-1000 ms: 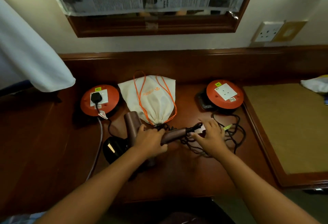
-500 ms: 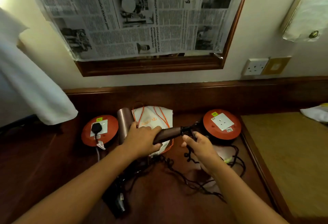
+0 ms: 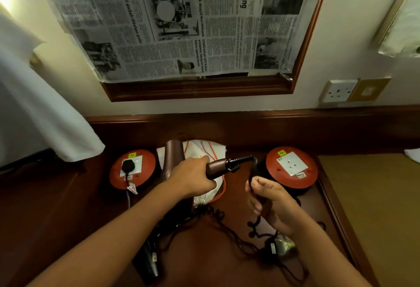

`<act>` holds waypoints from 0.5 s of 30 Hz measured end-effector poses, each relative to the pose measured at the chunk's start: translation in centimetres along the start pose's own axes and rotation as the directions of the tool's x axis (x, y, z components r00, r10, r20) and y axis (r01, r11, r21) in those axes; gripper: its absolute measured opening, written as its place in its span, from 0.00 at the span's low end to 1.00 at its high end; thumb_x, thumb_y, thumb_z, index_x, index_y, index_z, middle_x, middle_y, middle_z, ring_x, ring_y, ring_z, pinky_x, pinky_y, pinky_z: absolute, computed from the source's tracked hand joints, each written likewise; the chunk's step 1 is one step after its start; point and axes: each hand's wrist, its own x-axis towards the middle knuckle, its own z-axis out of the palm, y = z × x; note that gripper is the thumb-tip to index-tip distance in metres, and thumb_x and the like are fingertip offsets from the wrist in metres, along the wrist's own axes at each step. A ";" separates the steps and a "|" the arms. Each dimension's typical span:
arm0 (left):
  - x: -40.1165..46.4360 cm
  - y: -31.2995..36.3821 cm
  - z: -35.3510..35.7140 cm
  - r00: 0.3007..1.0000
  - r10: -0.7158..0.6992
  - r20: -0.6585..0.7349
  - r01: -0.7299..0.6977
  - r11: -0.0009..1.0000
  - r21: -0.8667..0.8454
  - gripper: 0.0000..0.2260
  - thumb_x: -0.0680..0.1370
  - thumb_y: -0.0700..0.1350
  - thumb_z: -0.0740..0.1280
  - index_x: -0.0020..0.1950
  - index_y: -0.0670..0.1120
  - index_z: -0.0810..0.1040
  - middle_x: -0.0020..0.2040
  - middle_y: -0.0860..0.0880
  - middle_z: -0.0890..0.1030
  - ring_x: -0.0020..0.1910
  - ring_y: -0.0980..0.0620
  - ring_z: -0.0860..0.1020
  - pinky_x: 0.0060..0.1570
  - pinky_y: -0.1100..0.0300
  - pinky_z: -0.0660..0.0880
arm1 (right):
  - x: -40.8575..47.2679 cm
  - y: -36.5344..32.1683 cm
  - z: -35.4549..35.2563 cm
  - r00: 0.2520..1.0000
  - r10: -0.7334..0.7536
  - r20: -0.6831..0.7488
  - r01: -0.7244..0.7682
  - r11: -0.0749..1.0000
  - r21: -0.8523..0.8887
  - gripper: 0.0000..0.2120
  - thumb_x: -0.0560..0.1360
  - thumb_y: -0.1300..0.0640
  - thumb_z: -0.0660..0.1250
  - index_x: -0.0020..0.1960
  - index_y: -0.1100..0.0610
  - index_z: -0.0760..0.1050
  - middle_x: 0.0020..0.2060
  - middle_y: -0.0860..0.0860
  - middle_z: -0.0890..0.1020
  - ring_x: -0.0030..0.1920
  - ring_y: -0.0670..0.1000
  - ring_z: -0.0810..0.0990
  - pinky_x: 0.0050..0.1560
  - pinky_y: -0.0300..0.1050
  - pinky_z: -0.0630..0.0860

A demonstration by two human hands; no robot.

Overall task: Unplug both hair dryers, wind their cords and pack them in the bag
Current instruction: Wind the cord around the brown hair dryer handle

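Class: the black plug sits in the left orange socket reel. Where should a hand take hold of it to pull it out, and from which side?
Grip the black plug by its raised body, pinching its two sides, coming from above the orange reel. Its cord leaves the near edge, so do not pull there.

A single wide-angle view, worn on the person's head, looks forward and steeply down across a dark wooden desk [image 3: 68,218] toward the wall. It sits close: both forearms enter from the bottom edge and reach to mid-frame, the left hand [image 3: 193,176] just left of centre, the right hand [image 3: 270,205] right of centre. The upper half takes in a newspaper-covered mirror frame [image 3: 204,89], with a wall socket [image 3: 339,90] at the right. Straight edges bow toward the frame borders.
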 end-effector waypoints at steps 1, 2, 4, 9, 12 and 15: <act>0.1 0.1 0.0 1.000 0.011 -0.014 -0.012 0.999 -0.042 0.11 0.69 0.47 0.69 0.45 0.51 0.69 0.37 0.54 0.72 0.37 0.51 0.74 0.34 0.60 0.68 | 0.3 0.0 -0.1 0.999 0.018 0.039 -0.019 1.000 0.015 0.10 0.74 0.55 0.65 0.42 0.63 0.72 0.23 0.54 0.66 0.26 0.52 0.68 0.34 0.46 0.69; 0.1 0.2 0.0 0.999 0.027 -0.024 -0.029 0.997 -0.076 0.11 0.68 0.45 0.70 0.42 0.51 0.68 0.36 0.54 0.72 0.35 0.52 0.73 0.32 0.61 0.66 | 0.6 0.0 -0.3 0.997 0.038 0.068 -0.040 0.999 0.020 0.10 0.73 0.55 0.65 0.42 0.63 0.72 0.23 0.54 0.65 0.27 0.53 0.69 0.37 0.48 0.70; 0.2 0.2 -0.1 0.998 0.062 -0.031 -0.066 0.988 -0.136 0.12 0.68 0.42 0.70 0.40 0.53 0.67 0.35 0.54 0.72 0.35 0.52 0.73 0.31 0.62 0.65 | 1.3 0.0 -0.7 0.993 0.080 0.086 -0.083 0.996 0.035 0.09 0.72 0.56 0.65 0.42 0.63 0.72 0.22 0.51 0.64 0.25 0.51 0.67 0.34 0.45 0.67; 0.5 -0.8 -1.0 0.990 0.144 -0.005 -0.142 0.970 -0.197 0.16 0.70 0.46 0.69 0.57 0.54 0.72 0.42 0.50 0.78 0.39 0.51 0.78 0.41 0.50 0.78 | 2.7 -1.4 -1.7 0.985 0.173 -0.004 -0.173 0.980 -0.095 0.07 0.74 0.55 0.65 0.44 0.59 0.74 0.23 0.48 0.59 0.23 0.47 0.55 0.30 0.44 0.49; 0.5 -0.9 -1.6 0.978 0.207 0.015 -0.203 0.969 -0.138 0.16 0.74 0.61 0.67 0.56 0.53 0.73 0.43 0.52 0.79 0.40 0.54 0.77 0.42 0.54 0.77 | 3.5 -2.7 -1.3 0.980 0.198 -0.024 -0.199 0.959 -0.200 0.03 0.74 0.59 0.65 0.44 0.57 0.77 0.23 0.47 0.59 0.22 0.46 0.56 0.28 0.42 0.50; 0.4 -0.5 -1.7 0.967 0.253 -0.009 -0.253 0.966 -0.053 0.22 0.71 0.71 0.57 0.44 0.54 0.72 0.36 0.54 0.75 0.33 0.57 0.73 0.33 0.60 0.68 | 4.3 -4.1 -0.8 0.983 0.185 -0.010 -0.179 0.935 -0.305 0.17 0.77 0.67 0.59 0.41 0.51 0.82 0.22 0.48 0.61 0.21 0.46 0.57 0.26 0.41 0.52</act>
